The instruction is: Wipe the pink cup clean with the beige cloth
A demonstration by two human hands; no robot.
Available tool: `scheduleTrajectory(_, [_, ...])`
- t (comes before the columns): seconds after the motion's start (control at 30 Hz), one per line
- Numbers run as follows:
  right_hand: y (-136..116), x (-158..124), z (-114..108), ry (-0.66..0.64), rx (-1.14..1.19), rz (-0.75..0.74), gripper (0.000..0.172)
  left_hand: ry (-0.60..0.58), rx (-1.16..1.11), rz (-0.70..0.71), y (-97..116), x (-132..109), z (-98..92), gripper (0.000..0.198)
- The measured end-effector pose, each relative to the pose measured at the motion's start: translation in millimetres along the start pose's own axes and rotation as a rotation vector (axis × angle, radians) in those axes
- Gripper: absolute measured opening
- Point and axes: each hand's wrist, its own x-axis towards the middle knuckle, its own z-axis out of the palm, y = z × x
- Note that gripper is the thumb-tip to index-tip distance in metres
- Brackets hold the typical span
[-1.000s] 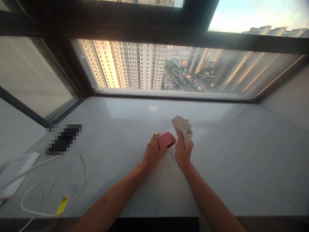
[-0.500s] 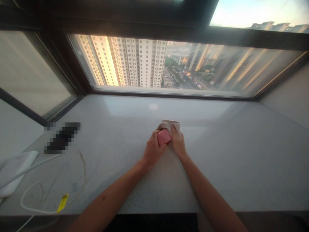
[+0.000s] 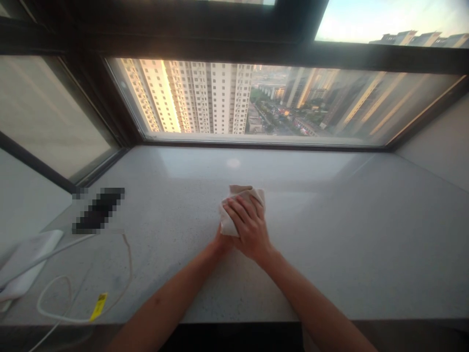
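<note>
A beige cloth (image 3: 230,225) is draped over what my left hand (image 3: 222,241) holds, above the middle of the pale sill. My right hand (image 3: 251,227) presses on the cloth from above, its fingers curved over the folds. Underneath, only the wrist and the heel of my left hand show; its fingers are covered. Half a second ago that hand gripped a small pink block with flat facets, which the cloth and my right hand now hide.
The speckled sill (image 3: 348,234) runs up to a dark-framed window (image 3: 256,145). At left are a blurred-out dark object (image 3: 98,211), a flat white device (image 3: 31,264) and a looped white cable (image 3: 66,318) bearing a yellow tag (image 3: 98,306).
My right hand has swung leftward from the block's right side to its top, bringing the cloth over it. The pink block has gone out of sight. My left hand stays low, slightly further left.
</note>
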Motion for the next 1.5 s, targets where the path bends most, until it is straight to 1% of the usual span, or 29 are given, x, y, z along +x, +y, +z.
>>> scheduleTrajectory(0.03, [-1,3,1,-0.023,-0.033,0.013,0.056,-0.016,-0.003,-0.005,0,1,0.1,0.037])
scheduleTrajectory(0.1, [5,9,3,0.024,-0.045,0.114,0.050,-0.045,-0.020,-0.046,2,2,-0.1,0.038])
scheduleTrajectory(0.17, [18,14,2,0.083,0.023,0.248,0.042,-0.048,-0.041,-0.107,9,3,-0.3,0.039])
scheduleTrajectory(0.2, [26,15,2,0.106,0.081,0.332,0.041,-0.040,-0.047,-0.139,12,3,-0.3,0.041])
scheduleTrajectory(0.23, [33,16,1,0.125,0.156,0.433,0.043,-0.031,-0.050,-0.165,15,3,-0.2,0.042])
scheduleTrajectory(0.33, [56,10,0,0.149,0.439,0.794,0.059,-0.020,-0.040,-0.183,18,2,-0.5,0.045])
scheduleTrajectory(0.4, [68,4,1,0.143,0.600,0.970,0.066,-0.024,-0.039,-0.171,16,1,-1.7,0.046])
scheduleTrajectory(0.47, [75,-2,2,0.133,0.684,1.051,0.069,-0.034,-0.036,-0.157,13,-1,-3.9,0.045])
scheduleTrajectory(0.57, [71,-5,3,0.167,0.736,1.107,0.069,-0.051,-0.023,-0.144,8,-3,-7.1,0.045])
scheduleTrajectory(0.63, [63,-3,2,0.225,0.749,1.087,0.068,-0.074,-0.024,-0.123,4,-4,-7.4,0.046])
scheduleTrajectory(0.67, [59,-1,1,0.250,0.728,1.049,0.066,-0.094,-0.023,-0.110,2,-4,-6.8,0.047])
scheduleTrajectory(0.73, [55,2,-4,0.279,0.598,0.915,0.060,-0.141,0.012,-0.090,-1,-4,-4.5,0.046])
scheduleTrajectory(0.77, [55,3,-8,0.269,0.493,0.820,0.055,-0.167,0.048,-0.085,-2,-4,-3.1,0.045])
scheduleTrajectory(0.83, [55,6,-17,0.184,0.258,0.586,0.044,-0.213,0.129,-0.081,-4,-2,-0.9,0.039])
scheduleTrajectory(0.9, [55,9,-25,0.050,0.074,0.364,0.032,-0.233,0.157,-0.073,-4,0,-0.3,0.038])
scheduleTrajectory(0.97, [52,12,-29,-0.041,-0.015,0.228,0.027,-0.215,0.085,-0.062,-5,2,-1.2,0.044])
scheduleTrajectory(1.03, [45,13,-28,-0.073,-0.024,0.159,0.032,-0.189,-0.037,-0.070,-7,3,-2.8,0.048])
scheduleTrajectory(1.1, [38,13,-24,-0.084,0.005,0.120,0.043,-0.182,-0.114,-0.097,-9,2,-4.2,0.036])
scheduleTrajectory(1.17, [35,13,-20,-0.070,0.056,0.130,0.049,-0.171,-0.115,-0.138,-8,1,-5.3,0.023])
scheduleTrajectory(1.2, [36,13,-18,-0.049,0.097,0.168,0.047,-0.156,-0.099,-0.155,-7,0,-5.7,0.023])
scheduleTrajectory(1.23, [38,13,-16,-0.018,0.155,0.230,0.042,-0.140,-0.079,-0.169,-5,0,-6.0,0.027])
scheduleTrajectory(1.27, [41,12,-14,0.017,0.232,0.316,0.038,-0.123,-0.062,-0.177,-2,1,-6.2,0.033])
scheduleTrajectory(1.3, [45,11,-12,0.053,0.324,0.429,0.037,-0.108,-0.047,-0.179,1,1,-6.3,0.040])
scheduleTrajectory(1.37, [56,7,-6,0.131,0.525,0.697,0.046,-0.102,-0.035,-0.172,6,3,-6.4,0.046])
scheduleTrajectory(1.43, [67,1,3,0.209,0.708,0.941,0.053,-0.099,-0.043,-0.168,10,4,-6.8,0.047])
scheduleTrajectory(1.5, [79,-5,11,0.257,0.866,1.090,0.057,-0.099,-0.060,-0.162,11,5,-7.7,0.049])
